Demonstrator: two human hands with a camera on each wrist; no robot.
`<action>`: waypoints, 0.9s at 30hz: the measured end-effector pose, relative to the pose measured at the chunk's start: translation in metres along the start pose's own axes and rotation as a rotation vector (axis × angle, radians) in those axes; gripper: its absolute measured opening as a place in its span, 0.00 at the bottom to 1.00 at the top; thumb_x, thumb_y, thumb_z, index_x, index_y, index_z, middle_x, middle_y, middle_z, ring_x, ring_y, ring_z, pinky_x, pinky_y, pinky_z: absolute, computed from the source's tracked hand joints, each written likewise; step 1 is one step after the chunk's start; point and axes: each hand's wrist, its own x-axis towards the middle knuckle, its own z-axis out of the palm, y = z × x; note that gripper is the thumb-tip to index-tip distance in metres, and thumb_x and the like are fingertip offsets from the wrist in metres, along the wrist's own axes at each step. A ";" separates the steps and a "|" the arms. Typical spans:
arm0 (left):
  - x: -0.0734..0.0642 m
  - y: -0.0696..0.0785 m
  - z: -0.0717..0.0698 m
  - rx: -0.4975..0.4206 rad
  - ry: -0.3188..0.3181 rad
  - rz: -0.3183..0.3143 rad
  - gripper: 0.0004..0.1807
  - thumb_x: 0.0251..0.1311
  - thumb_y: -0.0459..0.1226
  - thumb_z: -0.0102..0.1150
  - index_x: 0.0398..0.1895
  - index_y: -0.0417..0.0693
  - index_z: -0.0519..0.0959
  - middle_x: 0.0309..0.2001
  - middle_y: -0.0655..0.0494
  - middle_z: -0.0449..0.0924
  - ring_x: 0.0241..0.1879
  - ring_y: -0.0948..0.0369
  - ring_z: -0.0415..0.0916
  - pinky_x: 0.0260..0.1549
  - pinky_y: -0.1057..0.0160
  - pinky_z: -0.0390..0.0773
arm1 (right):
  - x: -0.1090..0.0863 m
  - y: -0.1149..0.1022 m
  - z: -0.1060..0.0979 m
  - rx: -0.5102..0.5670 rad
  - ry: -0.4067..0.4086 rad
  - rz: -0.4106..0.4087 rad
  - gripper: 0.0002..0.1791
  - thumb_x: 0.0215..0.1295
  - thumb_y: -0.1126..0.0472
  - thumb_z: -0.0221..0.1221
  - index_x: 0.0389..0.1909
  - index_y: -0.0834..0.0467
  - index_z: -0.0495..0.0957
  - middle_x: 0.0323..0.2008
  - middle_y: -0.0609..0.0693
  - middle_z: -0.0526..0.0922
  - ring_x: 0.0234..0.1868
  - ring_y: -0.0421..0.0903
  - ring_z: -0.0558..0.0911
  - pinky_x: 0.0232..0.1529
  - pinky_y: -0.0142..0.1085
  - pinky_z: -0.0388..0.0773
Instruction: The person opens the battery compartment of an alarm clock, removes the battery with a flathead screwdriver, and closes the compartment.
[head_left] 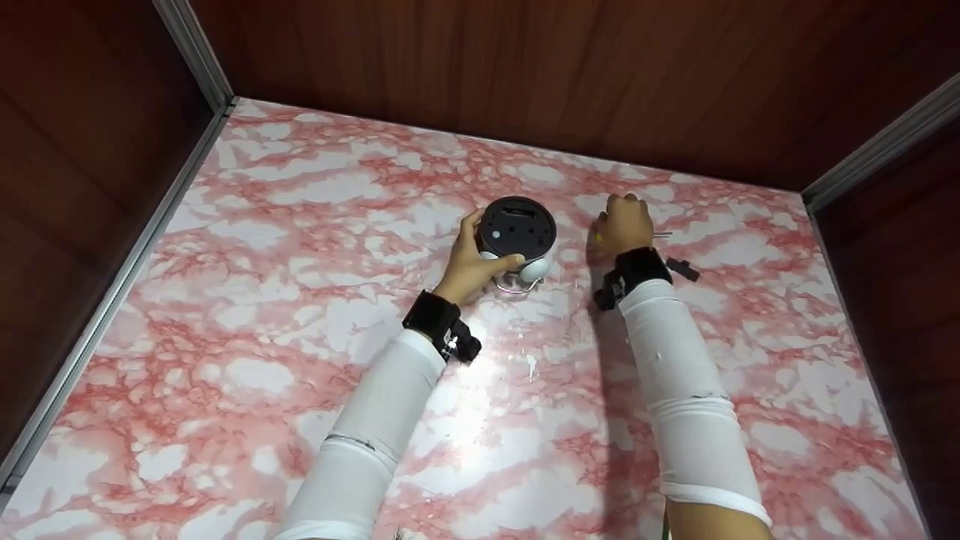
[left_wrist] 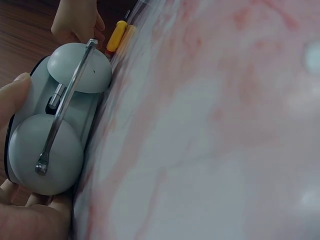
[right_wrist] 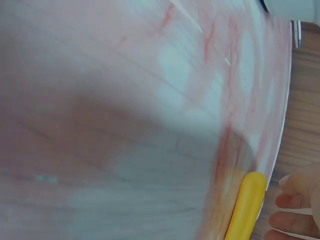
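Observation:
My left hand grips a twin-bell alarm clock, its round black back facing up with a battery slot near the far edge. The thumb lies across the near side beside the bells. In the left wrist view, two white bells and a metal handle show. To the right, my right hand is low over the table with loosely curled fingers, beside a yellow-handled screwdriver. Those fingers appear apart from the handle in the right wrist view. A small black plastic piece lies beside the right wrist.
The table has a red-and-white marbled top. Dark wood-grain panels with metal edge strips enclose it at the back and both sides. Small white flecks mark the surface in front of the clock.

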 end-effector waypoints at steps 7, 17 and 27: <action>0.001 -0.003 0.001 0.004 0.016 -0.012 0.55 0.48 0.33 0.80 0.77 0.49 0.55 0.69 0.46 0.67 0.66 0.55 0.66 0.66 0.61 0.66 | -0.011 -0.001 -0.005 0.028 0.024 -0.009 0.08 0.65 0.70 0.57 0.37 0.73 0.78 0.39 0.73 0.78 0.43 0.73 0.77 0.47 0.62 0.77; 0.002 -0.002 0.001 -0.001 0.006 0.004 0.55 0.49 0.32 0.79 0.77 0.48 0.55 0.69 0.46 0.67 0.67 0.55 0.66 0.66 0.61 0.64 | -0.035 0.018 -0.017 0.131 0.102 -0.005 0.08 0.66 0.69 0.60 0.35 0.73 0.79 0.36 0.71 0.78 0.42 0.68 0.78 0.47 0.58 0.77; 0.002 -0.002 0.000 0.010 0.005 -0.001 0.55 0.49 0.34 0.79 0.77 0.49 0.54 0.70 0.47 0.66 0.68 0.56 0.65 0.67 0.62 0.63 | -0.059 0.052 -0.038 0.177 0.134 0.020 0.07 0.64 0.72 0.59 0.38 0.75 0.81 0.37 0.72 0.80 0.41 0.67 0.79 0.47 0.58 0.77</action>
